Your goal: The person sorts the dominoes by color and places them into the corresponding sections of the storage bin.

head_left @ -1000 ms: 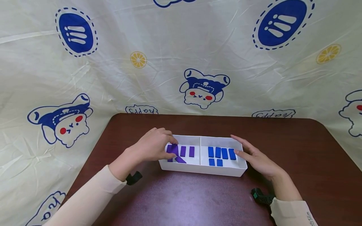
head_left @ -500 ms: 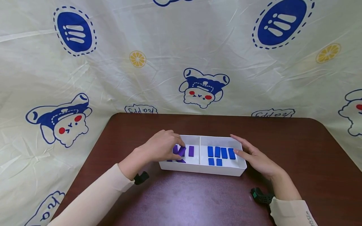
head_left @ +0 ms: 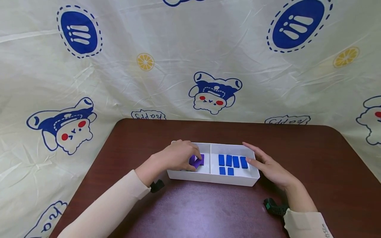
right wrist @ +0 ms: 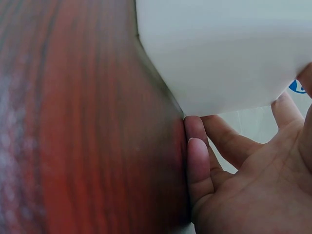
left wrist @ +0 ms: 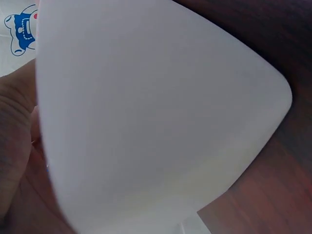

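A shallow white box with two compartments stands on the table. My left hand reaches into its left compartment and pinches a purple piece between thumb and fingers. Another purple piece lies just right of the fingertips; the hand hides others behind it. Several blue rectangular pieces lie in two rows in the right compartment. My right hand rests at the box's right end, fingers extended, thumb over the rim. In the right wrist view, its fingertips are right at the box's end wall.
The dark brown wooden table extends around the box on all sides. Behind it hangs a pale printed cloth. A divider separates the two compartments. Each wrist wears a dark band, such as the right wristband.
My left hand has moved right within the left compartment, carrying the purple piece along and covering more of the other purple pieces. The right hand and the blue pieces have stayed in place.
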Available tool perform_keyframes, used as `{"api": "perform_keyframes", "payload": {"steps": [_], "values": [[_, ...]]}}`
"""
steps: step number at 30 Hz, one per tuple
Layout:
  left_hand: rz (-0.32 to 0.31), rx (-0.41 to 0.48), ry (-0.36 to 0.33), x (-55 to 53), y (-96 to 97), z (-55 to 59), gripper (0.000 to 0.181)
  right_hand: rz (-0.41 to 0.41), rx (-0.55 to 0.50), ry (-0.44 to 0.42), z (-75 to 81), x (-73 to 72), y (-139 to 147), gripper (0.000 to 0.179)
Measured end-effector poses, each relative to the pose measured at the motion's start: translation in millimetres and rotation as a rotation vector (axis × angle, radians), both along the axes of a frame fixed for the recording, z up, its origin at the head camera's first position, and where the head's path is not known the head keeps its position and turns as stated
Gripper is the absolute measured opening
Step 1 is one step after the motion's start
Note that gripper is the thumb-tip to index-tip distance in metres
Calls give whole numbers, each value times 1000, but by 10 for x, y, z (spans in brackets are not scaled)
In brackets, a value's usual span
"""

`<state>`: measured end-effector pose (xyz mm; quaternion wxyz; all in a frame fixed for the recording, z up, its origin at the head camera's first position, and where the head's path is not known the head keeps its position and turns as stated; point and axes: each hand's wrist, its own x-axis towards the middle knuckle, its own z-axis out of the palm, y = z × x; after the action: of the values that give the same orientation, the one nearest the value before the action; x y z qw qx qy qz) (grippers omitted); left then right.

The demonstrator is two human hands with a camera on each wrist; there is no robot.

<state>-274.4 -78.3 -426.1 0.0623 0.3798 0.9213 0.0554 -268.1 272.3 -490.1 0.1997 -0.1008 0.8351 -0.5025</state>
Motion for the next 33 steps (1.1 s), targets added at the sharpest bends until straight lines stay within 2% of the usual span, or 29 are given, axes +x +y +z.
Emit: {"api": "perform_keyframes", "payload": {"steps": [5,13,25,33], "values": [[-13,-5,-37,-40,43,-37,41,-2,1,-5,13,6,-4,61],[-68,-10,-41,-68,101,-42,37,-7,-8,-5,20,6,-21,60],[-144,-32,-61,-100,191,-171,31,-17,-19,-19,-1,32,-32,60],[-122,-30,-81,-131,217,-207,33,-21,-30,-19,-31,8,-2,60]]}}
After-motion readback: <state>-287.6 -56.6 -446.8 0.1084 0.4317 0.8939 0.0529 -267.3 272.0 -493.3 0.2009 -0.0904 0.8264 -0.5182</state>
